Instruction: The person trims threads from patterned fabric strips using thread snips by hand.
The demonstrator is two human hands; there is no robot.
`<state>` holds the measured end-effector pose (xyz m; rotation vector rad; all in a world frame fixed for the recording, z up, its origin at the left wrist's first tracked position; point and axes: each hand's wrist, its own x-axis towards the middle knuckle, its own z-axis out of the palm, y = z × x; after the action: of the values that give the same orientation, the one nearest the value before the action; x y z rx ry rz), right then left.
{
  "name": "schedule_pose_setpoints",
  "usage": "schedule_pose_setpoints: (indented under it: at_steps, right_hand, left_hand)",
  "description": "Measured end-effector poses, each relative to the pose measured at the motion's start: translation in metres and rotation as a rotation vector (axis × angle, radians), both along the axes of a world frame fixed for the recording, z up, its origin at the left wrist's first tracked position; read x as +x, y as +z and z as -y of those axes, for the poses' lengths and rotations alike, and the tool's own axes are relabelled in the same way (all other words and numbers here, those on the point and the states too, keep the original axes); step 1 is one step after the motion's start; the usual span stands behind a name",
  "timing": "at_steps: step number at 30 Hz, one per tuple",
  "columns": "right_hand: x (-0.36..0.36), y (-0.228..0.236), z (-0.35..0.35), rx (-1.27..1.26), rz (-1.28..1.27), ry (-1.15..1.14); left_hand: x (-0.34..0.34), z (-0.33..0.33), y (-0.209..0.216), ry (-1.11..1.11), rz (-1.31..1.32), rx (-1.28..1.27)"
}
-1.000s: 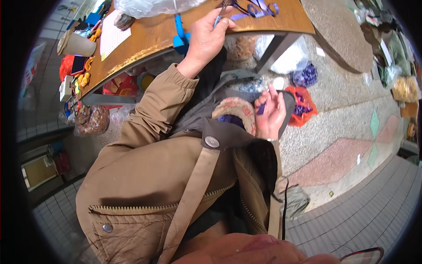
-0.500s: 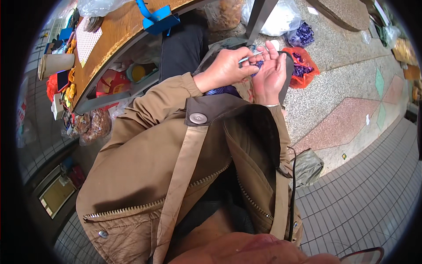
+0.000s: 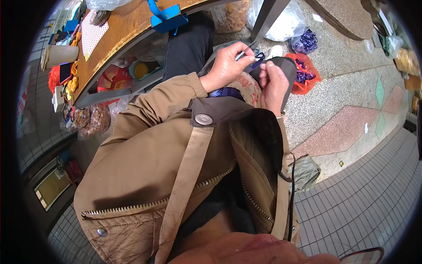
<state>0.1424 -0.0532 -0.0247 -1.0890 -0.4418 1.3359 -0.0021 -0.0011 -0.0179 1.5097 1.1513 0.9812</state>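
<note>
While a slim tool (image 3: 240,55) was pinched in the grip of the left hand (image 3: 226,66) | a dark purple strip (image 3: 258,60) was seen between the hands | the right hand (image 3: 274,83) was curled, its hold could not be told | small, steady tool movements were judged best

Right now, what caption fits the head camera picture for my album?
The left hand holds a slim tool close to the right hand, with a wooden table at upper left.
</note>
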Motion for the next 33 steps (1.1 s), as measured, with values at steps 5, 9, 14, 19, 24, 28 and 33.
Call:
schedule_pose_setpoints:
  at_steps: [5, 9, 14, 19, 24, 28, 33]
  right_hand:
    - [-0.012, 0.004, -0.003, 0.018, -0.072, -0.011]
    - [-0.011, -0.003, -0.004, 0.050, -0.266, -0.038]
    - [-0.007, -0.011, -0.004, 0.013, -0.361, 0.013]
    - [-0.004, -0.014, -0.005, -0.020, -0.134, -0.083]
    - [-0.006, -0.012, -0.005, 0.001, 0.100, -0.195]
    - [-0.006, -0.014, -0.004, 0.013, 0.162, -0.143]
    - [-0.008, -0.014, -0.005, 0.063, 0.172, -0.119]
  left_hand:
    - [0.001, 0.002, 0.000, -0.028, -0.033, 0.051]
    - [0.004, 0.004, -0.004, -0.036, 0.050, -0.021]
    - [0.003, 0.003, -0.001, -0.088, -0.119, 0.088]
    - [-0.004, 0.003, 0.017, -0.134, -0.366, 0.316]
    - [-0.006, 0.001, 0.015, -0.153, -0.477, 0.388]
    - [-0.006, 0.000, 0.010, -0.165, -0.499, 0.437]
    - [-0.006, 0.000, 0.008, -0.162, -0.492, 0.436]
